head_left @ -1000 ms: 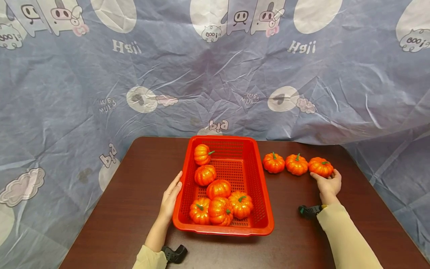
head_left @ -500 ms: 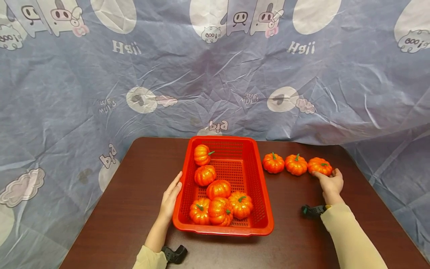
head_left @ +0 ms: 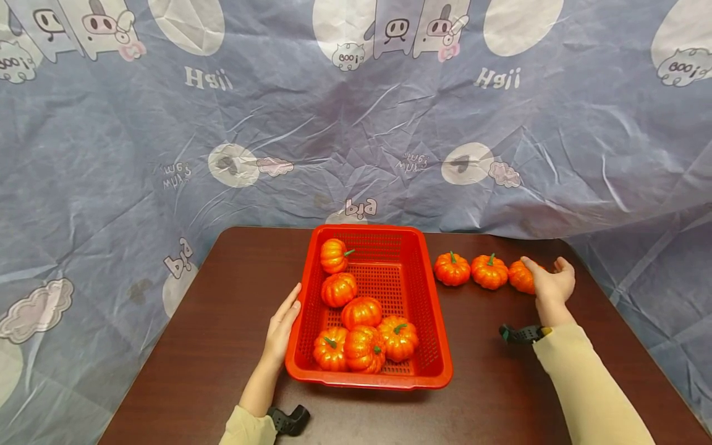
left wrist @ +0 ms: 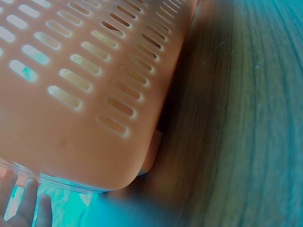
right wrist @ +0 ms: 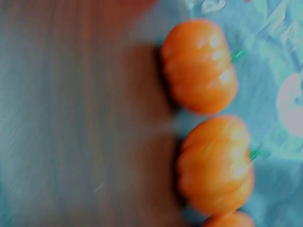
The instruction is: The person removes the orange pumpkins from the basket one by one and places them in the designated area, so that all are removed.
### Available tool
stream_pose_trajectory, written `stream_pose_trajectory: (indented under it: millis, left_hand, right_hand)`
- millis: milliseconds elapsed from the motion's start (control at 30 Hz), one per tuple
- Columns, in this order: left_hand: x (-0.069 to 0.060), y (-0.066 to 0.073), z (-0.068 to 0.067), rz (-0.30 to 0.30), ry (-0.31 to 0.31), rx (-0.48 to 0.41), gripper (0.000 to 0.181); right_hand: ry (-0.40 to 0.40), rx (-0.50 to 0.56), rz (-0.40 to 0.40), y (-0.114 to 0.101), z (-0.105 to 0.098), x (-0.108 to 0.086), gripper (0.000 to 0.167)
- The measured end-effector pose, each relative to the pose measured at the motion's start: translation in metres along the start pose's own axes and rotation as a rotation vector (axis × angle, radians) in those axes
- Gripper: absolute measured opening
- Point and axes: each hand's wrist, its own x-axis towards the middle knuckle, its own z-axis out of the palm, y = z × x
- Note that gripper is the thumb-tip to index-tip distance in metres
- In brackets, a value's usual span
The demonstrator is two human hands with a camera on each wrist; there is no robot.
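The left hand (head_left: 282,327) rests with extended fingers against the left wall of the red basket (head_left: 293,346); its fingers (left wrist: 29,201) show at the basket's rim in the left wrist view. Three orange pumpkins stand in a row right of the basket: one nearest it (head_left: 452,269), a middle one (head_left: 489,272) and the rightmost (head_left: 520,276). Over the right side of the rightmost pumpkin the right hand (head_left: 553,285) is spread, thumb and fingers apart, partly covering it. Whether it touches cannot be told. The right wrist view shows two pumpkins (right wrist: 200,66) and part of a third.
Several pumpkins lie in the basket, among them one at the back left (head_left: 334,256) and one at the front right (head_left: 399,339). The brown table (head_left: 222,296) carries everything; a patterned grey-blue cloth (head_left: 334,123) hangs behind it.
The right hand has let go of the rightmost pumpkin, its fingers spreading and the hand shifting slightly right and up. The left hand and basket stay where they were.
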Motion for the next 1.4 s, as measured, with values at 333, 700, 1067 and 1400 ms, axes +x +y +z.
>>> stream_pose_trajectory:
  millis: [333, 700, 1067, 1400]
  left_hand:
    - [0.001, 0.0, 0.0, -0.004, 0.008, 0.014, 0.045]
    - [0.001, 0.0, 0.0, 0.001, 0.006, 0.008, 0.045]
    - [0.001, 0.0, -0.001, 0.004, 0.009, 0.028, 0.045]
    - [0.0, 0.0, 0.0, -0.006, 0.019, 0.045, 0.045]
  right_hand:
    - [-0.087, 0.18, -0.039, -0.055, 0.029, -0.034, 0.083]
    - [-0.206, 0.288, -0.083, -0.095, 0.068, -0.069, 0.069]
    - [-0.364, 0.175, -0.178, -0.106, 0.111, -0.105, 0.051]
    - [-0.488, 0.151, -0.234, -0.104, 0.148, -0.128, 0.044]
